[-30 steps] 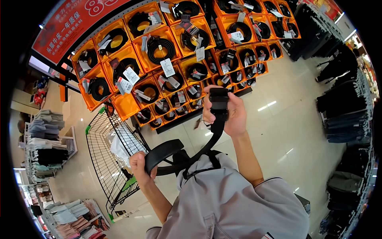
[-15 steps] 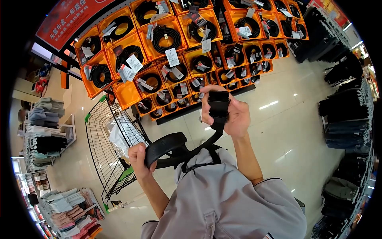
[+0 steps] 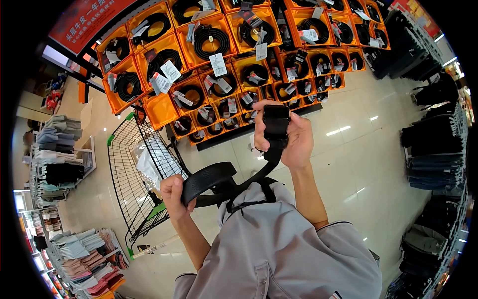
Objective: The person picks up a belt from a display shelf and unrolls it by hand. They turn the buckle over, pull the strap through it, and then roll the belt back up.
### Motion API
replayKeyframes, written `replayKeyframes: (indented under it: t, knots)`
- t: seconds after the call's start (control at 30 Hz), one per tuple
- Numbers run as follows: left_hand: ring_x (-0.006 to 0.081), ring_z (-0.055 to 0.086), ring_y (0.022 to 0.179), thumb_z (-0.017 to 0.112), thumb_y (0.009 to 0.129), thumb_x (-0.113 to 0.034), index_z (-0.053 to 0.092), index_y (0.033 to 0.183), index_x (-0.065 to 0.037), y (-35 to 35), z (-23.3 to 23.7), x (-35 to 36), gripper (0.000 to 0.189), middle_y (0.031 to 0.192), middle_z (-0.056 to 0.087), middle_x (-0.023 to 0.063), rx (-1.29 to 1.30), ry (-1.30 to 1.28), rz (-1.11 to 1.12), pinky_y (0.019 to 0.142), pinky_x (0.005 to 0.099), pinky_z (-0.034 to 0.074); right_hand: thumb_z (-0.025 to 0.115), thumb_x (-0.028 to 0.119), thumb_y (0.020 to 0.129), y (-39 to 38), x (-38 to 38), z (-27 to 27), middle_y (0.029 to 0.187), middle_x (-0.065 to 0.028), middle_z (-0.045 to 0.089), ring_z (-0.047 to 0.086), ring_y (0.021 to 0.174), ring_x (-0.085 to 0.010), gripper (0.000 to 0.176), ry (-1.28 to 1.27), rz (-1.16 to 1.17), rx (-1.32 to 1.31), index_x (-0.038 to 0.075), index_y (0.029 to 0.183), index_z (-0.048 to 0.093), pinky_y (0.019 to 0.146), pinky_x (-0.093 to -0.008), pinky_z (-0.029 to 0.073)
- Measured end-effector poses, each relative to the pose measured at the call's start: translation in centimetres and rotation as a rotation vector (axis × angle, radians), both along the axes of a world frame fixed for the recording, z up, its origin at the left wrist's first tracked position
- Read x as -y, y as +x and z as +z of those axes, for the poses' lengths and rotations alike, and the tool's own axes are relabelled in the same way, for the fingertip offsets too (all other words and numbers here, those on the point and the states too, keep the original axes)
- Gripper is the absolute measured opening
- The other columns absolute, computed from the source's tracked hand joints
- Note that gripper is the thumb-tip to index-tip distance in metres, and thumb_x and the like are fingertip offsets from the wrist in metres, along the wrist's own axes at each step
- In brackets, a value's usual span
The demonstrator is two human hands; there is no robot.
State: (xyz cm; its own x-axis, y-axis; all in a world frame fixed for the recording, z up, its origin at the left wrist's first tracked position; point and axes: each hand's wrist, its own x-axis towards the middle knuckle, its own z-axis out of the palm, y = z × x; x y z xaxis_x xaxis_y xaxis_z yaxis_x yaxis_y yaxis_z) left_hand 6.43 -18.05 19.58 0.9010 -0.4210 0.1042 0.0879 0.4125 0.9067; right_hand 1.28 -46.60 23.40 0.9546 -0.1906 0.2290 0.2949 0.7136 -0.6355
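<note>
Over shop floor (image 3: 363, 154) — R hand (image 3: 295, 142) fingers clamp belt buckle (image 3: 275, 121); L hand (image 3: 172, 195) fingers curled tight round strap (image 3: 206, 177).

Only one view is given, taken from the head and aimed forward and down. The right hand (image 3: 296, 142) is seen close up. The orange rack (image 3: 162, 112) ahead looks bent, probably by the lens.

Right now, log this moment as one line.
left hand: grips black leather belt strap | right hand: holds its black buckle end | nearby: black wire shopping cart
</note>
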Motion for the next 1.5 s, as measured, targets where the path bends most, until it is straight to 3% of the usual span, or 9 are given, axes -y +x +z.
replayKeyframes:
  t: [0.27,0.4,0.5,0.57,0.7,0.83,1.0,1.1,1.5]
  knots:
    - [0.0071,0.034,0.029,0.052,0.104,-0.027,0.042,0.064,-0.007,-0.1,0.5,0.0,0.045,0.046,0.045,0.0024,-0.005,0.016,-0.013,0.025,0.0237,0.024,0.026,0.043,0.100,-0.2,0.3,-0.4,0.086,-0.0113,0.056,0.052,0.062,-0.0171,0.064,-0.056,-0.039,-0.022,-0.010,0.127,0.048,0.057,-0.0312,0.043]
    - [0.0071,0.036,0.029,0.054,0.103,-0.027,0.047,0.063,-0.005,-0.1,1.1,0.1,0.046,0.048,0.048,0.0023,0.038,0.146,-0.016,0.027,0.0235,0.024,0.035,0.031,0.103,-0.5,-0.2,-0.2,0.096,-0.0084,0.059,0.054,0.073,-0.0140,0.050,-0.360,-0.067,-0.017,-0.005,0.135,0.049,0.067,-0.0268,0.044]
    - [0.0049,0.040,0.034,0.056,0.102,-0.021,0.062,0.075,0.002,-0.2,1.8,0.5,0.036,0.051,0.053,0.0015,0.110,0.346,-0.081,0.032,0.0206,0.027,0.054,0.015,0.099,-0.5,-0.4,0.4,0.109,-0.0115,0.061,0.057,0.086,-0.0182,0.044,-0.801,-0.119,0.028,0.002,0.140,0.049,0.081,-0.0278,0.046]
    - [0.0006,0.045,0.042,0.053,0.103,-0.020,0.067,0.094,0.004,0.2,1.6,0.8,0.029,0.068,0.064,0.0015,0.190,0.318,-0.220,0.038,0.0173,0.030,0.064,0.019,0.094,-0.5,-0.5,1.9,0.120,-0.0153,0.061,0.061,0.094,-0.0252,0.051,-1.143,-0.154,0.071,0.003,0.140,0.049,0.087,-0.0301,0.047]
    - [-0.0006,0.044,0.045,0.051,0.104,-0.022,0.066,0.108,0.004,-0.2,3.3,2.3,0.030,0.069,0.063,-0.0006,0.144,0.373,-0.286,0.041,0.0165,0.031,0.084,0.025,0.077,-0.4,-2.0,2.8,0.123,-0.0166,0.064,0.067,0.105,-0.0309,0.067,-1.164,-0.144,0.065,0.004,0.134,0.055,0.089,-0.0371,0.052]
    - [0.0002,0.042,0.046,0.050,0.105,-0.024,0.065,0.115,0.004,-0.8,2.6,2.3,0.032,0.062,0.058,-0.0034,0.098,0.345,-0.277,0.042,0.0184,0.031,0.087,0.023,0.072,0.3,-2.7,2.3,0.110,-0.0131,0.069,0.068,0.098,-0.0313,0.055,-1.257,-0.187,0.208,0.005,0.120,0.065,0.086,-0.0378,0.054]
    - [0.0028,0.042,0.048,0.052,0.104,-0.031,0.061,0.076,0.001,-0.5,2.3,3.5,0.043,0.057,0.051,-0.0034,0.203,0.345,-0.254,0.042,0.0220,0.033,0.089,0.015,0.067,0.8,-3.9,2.0,0.105,-0.0113,0.071,0.069,0.093,-0.0291,0.048,-1.271,-0.150,0.290,0.003,0.110,0.069,0.082,-0.0366,0.055]
    - [0.0026,0.044,0.051,0.053,0.104,-0.031,0.059,0.072,0.000,-0.7,3.1,3.6,0.044,0.059,0.052,-0.0038,-0.005,0.333,-0.290,0.044,0.0224,0.034,0.089,0.015,0.067,1.0,-4.0,1.8,0.105,-0.0113,0.071,0.068,0.091,-0.0290,0.049,-1.233,-0.179,0.325,0.002,0.110,0.069,0.081,-0.0370,0.054]
    - [0.0033,0.048,0.060,0.054,0.103,-0.027,0.062,0.080,0.001,-0.5,3.2,5.2,0.036,0.068,0.058,-0.0026,0.024,0.341,-0.215,0.051,0.0212,0.037,0.088,0.019,0.068,1.4,-1.8,0.3,0.113,-0.0118,0.067,0.061,0.107,-0.0314,0.057,-1.280,-0.219,0.305,0.003,0.118,0.065,0.094,-0.0408,0.048]
